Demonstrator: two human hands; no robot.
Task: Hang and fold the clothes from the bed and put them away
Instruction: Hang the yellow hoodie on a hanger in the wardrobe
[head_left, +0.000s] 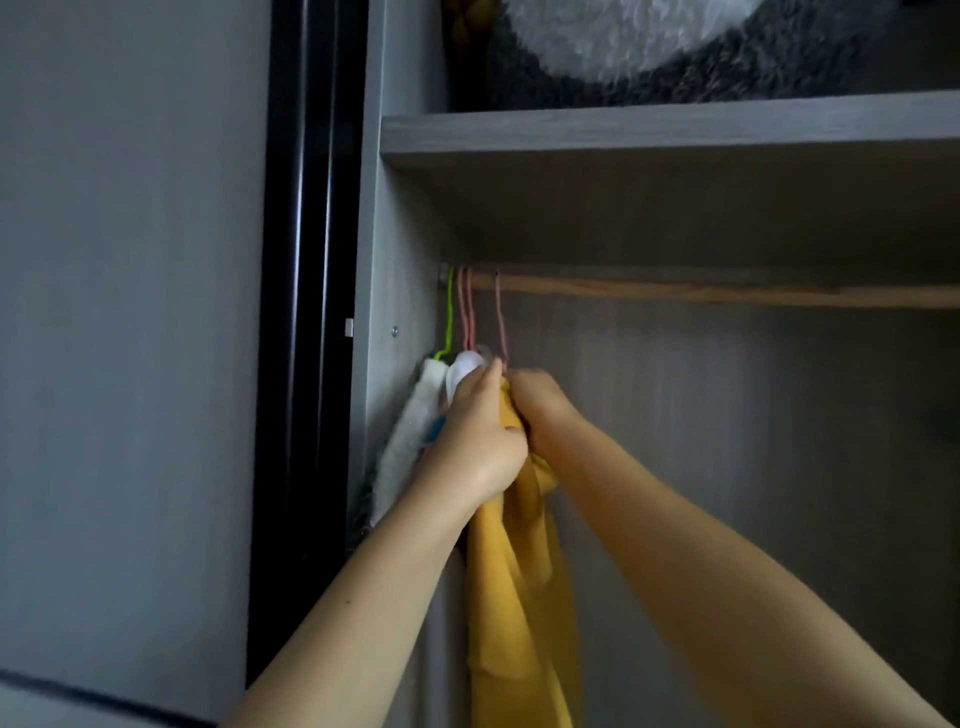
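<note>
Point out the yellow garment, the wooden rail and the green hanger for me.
yellow garment (519, 597): head view, hanging cloth below the hands.
wooden rail (727, 293): head view, bare middle stretch.
green hanger (450, 312): head view, hook's straight shank.

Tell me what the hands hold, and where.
Both the left hand and right hand grip the yellow garment at its top, just under its hanger.

No legible text, labels, brands or nos. anywhere in the wardrobe view.
</note>
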